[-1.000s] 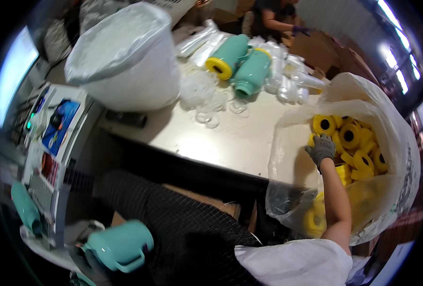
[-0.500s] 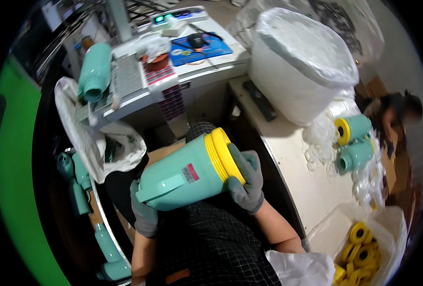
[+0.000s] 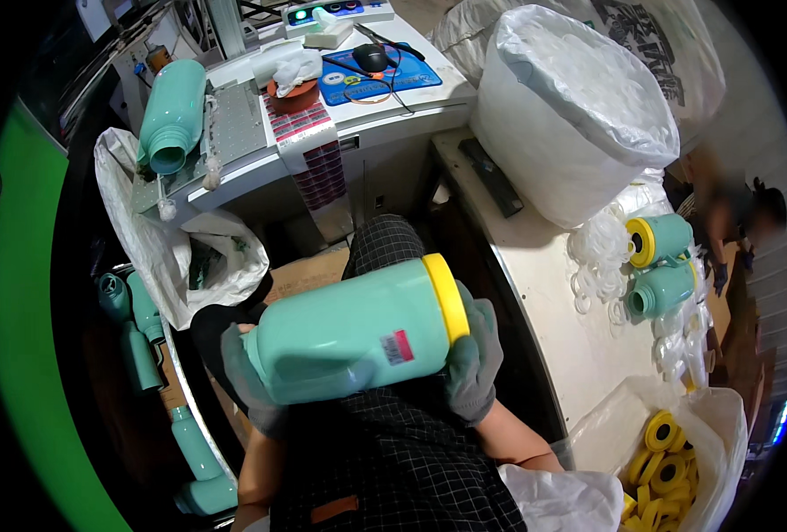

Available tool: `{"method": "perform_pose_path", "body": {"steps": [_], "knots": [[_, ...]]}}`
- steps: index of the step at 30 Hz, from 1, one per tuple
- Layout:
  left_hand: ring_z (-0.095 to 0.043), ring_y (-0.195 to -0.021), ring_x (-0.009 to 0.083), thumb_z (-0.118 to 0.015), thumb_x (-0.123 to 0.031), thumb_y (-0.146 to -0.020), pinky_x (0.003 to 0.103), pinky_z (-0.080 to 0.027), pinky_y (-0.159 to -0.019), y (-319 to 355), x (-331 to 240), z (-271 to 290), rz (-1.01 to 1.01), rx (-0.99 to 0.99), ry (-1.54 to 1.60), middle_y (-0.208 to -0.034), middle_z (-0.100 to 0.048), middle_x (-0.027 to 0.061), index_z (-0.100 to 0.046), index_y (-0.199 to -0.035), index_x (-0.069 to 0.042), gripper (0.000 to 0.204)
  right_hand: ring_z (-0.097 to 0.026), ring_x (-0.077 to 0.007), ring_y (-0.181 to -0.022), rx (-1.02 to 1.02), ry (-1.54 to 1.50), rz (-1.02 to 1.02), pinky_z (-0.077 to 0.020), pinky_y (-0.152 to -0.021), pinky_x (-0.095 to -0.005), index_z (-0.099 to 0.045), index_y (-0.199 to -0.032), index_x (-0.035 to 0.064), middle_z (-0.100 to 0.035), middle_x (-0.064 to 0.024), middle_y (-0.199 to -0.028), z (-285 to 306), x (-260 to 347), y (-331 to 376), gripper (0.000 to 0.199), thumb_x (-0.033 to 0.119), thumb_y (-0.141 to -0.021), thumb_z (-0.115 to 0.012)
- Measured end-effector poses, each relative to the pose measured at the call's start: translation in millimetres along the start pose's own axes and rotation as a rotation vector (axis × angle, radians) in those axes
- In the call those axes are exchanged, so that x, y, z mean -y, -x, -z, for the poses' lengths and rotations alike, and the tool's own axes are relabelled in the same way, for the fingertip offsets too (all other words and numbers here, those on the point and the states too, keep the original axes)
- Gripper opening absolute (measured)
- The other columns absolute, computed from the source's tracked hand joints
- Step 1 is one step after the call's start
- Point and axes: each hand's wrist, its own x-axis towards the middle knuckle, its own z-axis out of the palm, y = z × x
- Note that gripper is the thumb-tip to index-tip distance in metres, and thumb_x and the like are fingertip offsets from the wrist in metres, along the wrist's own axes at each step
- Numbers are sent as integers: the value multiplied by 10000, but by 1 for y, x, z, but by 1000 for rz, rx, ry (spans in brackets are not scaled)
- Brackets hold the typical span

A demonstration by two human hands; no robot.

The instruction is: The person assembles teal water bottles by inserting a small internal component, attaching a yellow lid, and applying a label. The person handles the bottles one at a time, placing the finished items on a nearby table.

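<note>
A large teal jug (image 3: 349,328) with a handle lies sideways across my lap, held between both hands. Its yellow screw ring (image 3: 446,298) sits seated on the right end, and a small red-and-white sticker marks its side. My left hand (image 3: 250,377), in a grey glove, wraps round the left end of the jug. My right hand (image 3: 475,356), gloved the same way, grips the yellow ring at the other end; part of its fingers is hidden behind it.
On the left machine lies another teal jug (image 3: 174,115), near a sticker roll (image 3: 298,96) and a blue mat (image 3: 385,75). To the right are a white sack (image 3: 571,115) of clear parts, two teal jugs (image 3: 664,266) and a bag of yellow rings (image 3: 668,474). Another person (image 3: 730,213) works beyond.
The jug has rolled about its length, so its handle and sticker face lower. The ring, whose threads showed before, now sits closer against the body. My right hand has shifted slightly right.
</note>
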Motion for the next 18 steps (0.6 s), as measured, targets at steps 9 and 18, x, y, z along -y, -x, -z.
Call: {"method": "perform_pose_path", "body": {"steps": [9, 18], "knots": [[-589, -899, 308, -621, -196, -815, 402, -496, -783, -5, -71, -24, -481, 115, -136, -1016, -576, 159, -582, -1080, 13, 340, -593, -166, -771, -11, -45, -564, -502, -705, -364, -613, -1094, 25, -672, -127, -916, 31, -59, 24, 447, 364, -1156, -329], [-603, -1083, 368, -859, -454, -783, 500, -506, -897, -18, -109, -89, -823, 681, 147, -1227, -586, 213, -574, -1298, -12, 736, -571, -272, -1272, -774, -700, -271, -467, -1130, -425, -472, -1487, 9, -585, -124, -1422, 190, -169, 31, 593, 374, -1041, -613]]}}
